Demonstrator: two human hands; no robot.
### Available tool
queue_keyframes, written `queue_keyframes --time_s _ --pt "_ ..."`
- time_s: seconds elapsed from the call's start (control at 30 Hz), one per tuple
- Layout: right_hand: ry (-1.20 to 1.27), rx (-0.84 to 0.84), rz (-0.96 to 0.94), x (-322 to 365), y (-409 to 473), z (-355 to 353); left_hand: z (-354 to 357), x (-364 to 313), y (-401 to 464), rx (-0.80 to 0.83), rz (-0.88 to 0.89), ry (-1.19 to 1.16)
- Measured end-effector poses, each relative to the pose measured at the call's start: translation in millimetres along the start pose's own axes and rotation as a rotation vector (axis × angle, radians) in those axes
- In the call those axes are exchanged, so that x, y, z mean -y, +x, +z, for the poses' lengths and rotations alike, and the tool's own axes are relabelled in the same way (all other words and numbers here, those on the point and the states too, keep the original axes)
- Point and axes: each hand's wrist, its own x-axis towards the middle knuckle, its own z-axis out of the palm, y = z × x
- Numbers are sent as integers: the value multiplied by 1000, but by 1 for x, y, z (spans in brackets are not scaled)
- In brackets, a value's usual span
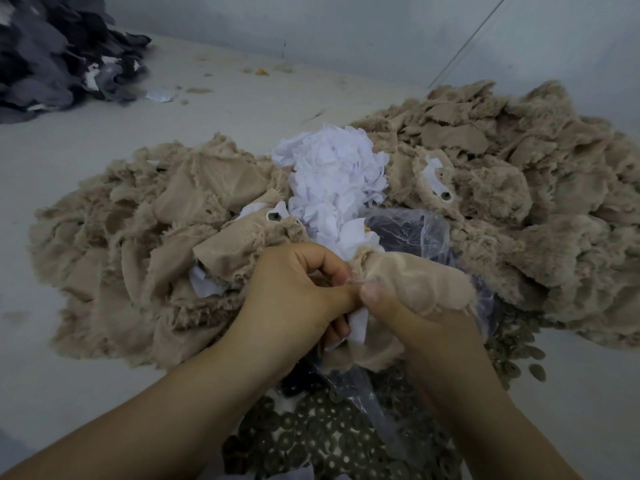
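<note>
Centrally, low in the frame, 2 hands meet on 1 piece of cloth. The left hand (294, 292) has its fingers curled, thumb and forefinger pinching at the left end of the beige plush piece (415, 282). A white strip (358, 323) hangs down from that end, between the 2 hands. From this pinch the piece runs rightward, its long axis roughly level and sloping slightly down to the right of the frame. It drapes over the right hand (429, 334), which grips it with the thumb on top and the fingers hidden beneath. So the right hand carries most of it, while the left holds only the end, probably to peel or part something there. The piece shows a smooth woven back with fluffy, frayed edges, and it looks soft and limp. Above it, in the middle of the frame, lies a heap of white scraps (332, 171).
</note>
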Motion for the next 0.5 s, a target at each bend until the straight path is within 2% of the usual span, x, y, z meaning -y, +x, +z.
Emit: queue_keyframes --time_s 0.13,0.3,0.4,0.5 --pt "87 -84 51 -10 5 -4 1 2 -1 58 -46 -21" --pt "140 -96 51 -10 8 -6 -5 -2 0 186 -120 -151" --pt "152 -115 36 -10 8 -4 -7 0 -1 167 -147 -219" --pt "149 -158 40 -9 7 -4 -6 1 -1 149 -105 -164"
